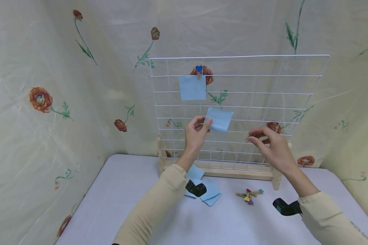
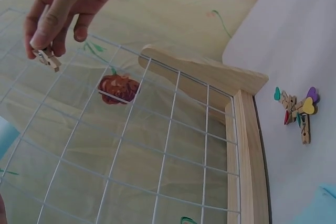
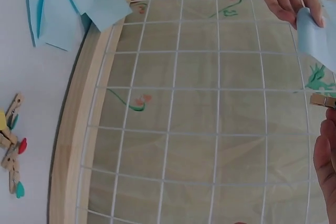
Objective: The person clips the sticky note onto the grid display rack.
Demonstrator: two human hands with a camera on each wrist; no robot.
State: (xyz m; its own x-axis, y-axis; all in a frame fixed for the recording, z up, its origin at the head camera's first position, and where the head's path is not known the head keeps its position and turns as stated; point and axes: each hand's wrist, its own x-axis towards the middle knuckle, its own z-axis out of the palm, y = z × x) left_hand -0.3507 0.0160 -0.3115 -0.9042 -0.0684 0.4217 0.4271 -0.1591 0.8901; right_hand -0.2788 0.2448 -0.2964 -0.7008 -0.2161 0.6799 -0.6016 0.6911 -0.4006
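Observation:
Between thumb and fingers, my left hand [image 1: 197, 132] pinches a light blue paper square [image 1: 220, 119] by its left edge, in front of the white wire grid [image 1: 242, 106]. To its right, my right hand [image 1: 271, 144] pinches a small wooden clothespin [image 2: 47, 59], best seen in the left wrist view. Its jaws point toward the grid. Higher on the grid hangs another blue paper square [image 1: 192, 88], clipped to a wire by a clothespin with a blue heart [image 1: 199, 69].
The grid stands in a wooden base [image 1: 233, 173] on a white-covered table [image 1: 116, 197]. Loose blue papers [image 1: 211, 191] lie before it at left. A small pile of heart-topped clothespins [image 1: 248, 196] lies at right. Flower-printed cloth [image 1: 110, 41] hangs behind and beside.

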